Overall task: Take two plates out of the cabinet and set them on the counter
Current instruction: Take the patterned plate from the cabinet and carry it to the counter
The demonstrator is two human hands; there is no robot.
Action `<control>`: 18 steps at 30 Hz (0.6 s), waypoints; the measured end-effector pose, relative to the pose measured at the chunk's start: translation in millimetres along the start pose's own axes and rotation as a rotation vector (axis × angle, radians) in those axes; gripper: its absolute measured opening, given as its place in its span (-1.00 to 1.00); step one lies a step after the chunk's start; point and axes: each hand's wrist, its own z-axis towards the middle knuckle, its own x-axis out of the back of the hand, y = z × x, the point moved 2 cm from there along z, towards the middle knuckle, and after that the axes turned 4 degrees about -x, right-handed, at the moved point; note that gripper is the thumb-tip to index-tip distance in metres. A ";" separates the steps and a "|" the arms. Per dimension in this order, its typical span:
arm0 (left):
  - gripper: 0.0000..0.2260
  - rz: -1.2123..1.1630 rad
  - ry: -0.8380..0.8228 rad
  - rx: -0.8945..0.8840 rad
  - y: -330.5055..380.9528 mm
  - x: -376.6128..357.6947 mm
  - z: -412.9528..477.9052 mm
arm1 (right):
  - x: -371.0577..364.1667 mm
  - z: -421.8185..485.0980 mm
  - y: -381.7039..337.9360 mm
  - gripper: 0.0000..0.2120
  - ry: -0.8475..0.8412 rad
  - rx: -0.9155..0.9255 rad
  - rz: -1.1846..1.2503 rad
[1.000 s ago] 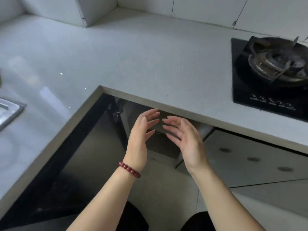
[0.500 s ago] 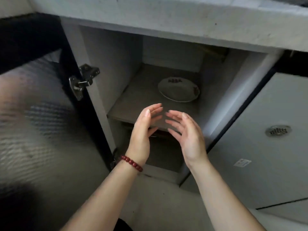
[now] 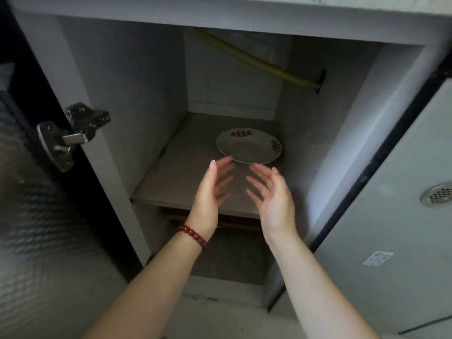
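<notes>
Your left hand (image 3: pixel 210 192) and right hand (image 3: pixel 274 199), both spread and empty, sit just short of the plate (image 3: pixel 249 149) on the cabinet shelf (image 3: pixel 171 182); glazed, likely slippery and breakable, so grip its rim at 9 and 3 o'clock.

Counted in cabinet (image 3: pixel 127 77), door open:

- Plates: 1 seen, white plate (image 3: pixel 249 149) w/ red marks on rim, on shelf (image 3: pixel 176 182); 2nd under it, if any, can't tell.
- Shelves: 1, w/ lower compartment beneath.
- Hinges: 1 metal hinge (image 3: pixel 71 135) at left side.
- Hoses: 1 yellow hose (image 3: pixel 254 61), slanting across back wall.
- Hands: 2, left hand (image 3: pixel 210 192) & right hand (image 3: pixel 274 199), both spread, empty, just short of plate.
- Bracelets: 1 red bead bracelet (image 3: pixel 194 236), left wrist.
- Vent discs: 1 round vent (image 3: pixel 437 196) on closed door at right.
- Stickers: 1 small sticker (image 3: pixel 378 258), same door.
</notes>
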 end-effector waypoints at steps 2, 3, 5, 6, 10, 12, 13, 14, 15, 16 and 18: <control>-0.54 0.007 -0.023 0.018 -7.2 3.3 8.4 | 3.6 1.1 2.5 -0.64 0.029 -0.012 0.027; -0.56 0.033 -0.041 0.016 -11.0 5.2 11.6 | 6.0 0.4 3.5 -0.64 0.044 -0.016 0.038; -0.61 0.212 -0.098 -0.089 -16.3 10.4 15.6 | 11.5 -3.1 5.2 -0.63 0.071 -0.007 0.018; -0.62 0.353 -0.144 -0.179 -17.9 13.0 17.6 | 14.3 -5.4 6.0 -0.63 0.079 -0.001 0.002; -0.49 1.010 -0.350 -0.447 -33.8 23.0 36.3 | 25.3 -11.2 8.2 -0.63 0.101 -0.009 -0.007; -0.43 1.238 -0.391 -0.458 -44.9 27.4 46.6 | 28.8 -13.1 8.7 -0.62 0.100 -0.012 -0.019; -0.41 1.307 -0.414 -0.434 -50.4 28.9 51.0 | 30.4 -14.3 9.3 -0.62 0.099 -0.010 -0.024; -0.39 1.356 -0.442 -0.406 -56.3 30.0 54.9 | 31.9 -15.7 9.9 -0.62 0.095 -0.004 -0.031; -0.37 1.392 -0.473 -0.381 -62.2 30.2 59.3 | 33.3 -17.4 10.4 -0.62 0.088 0.004 -0.040; -0.37 1.420 -0.506 -0.357 -66.9 29.8 63.8 | 34.9 -19.3 10.8 -0.62 0.081 0.009 -0.049; -0.37 1.461 -0.560 -0.323 -73.5 27.4 74.2 | 38.2 -22.6 12.7 -0.63 0.067 0.015 -0.060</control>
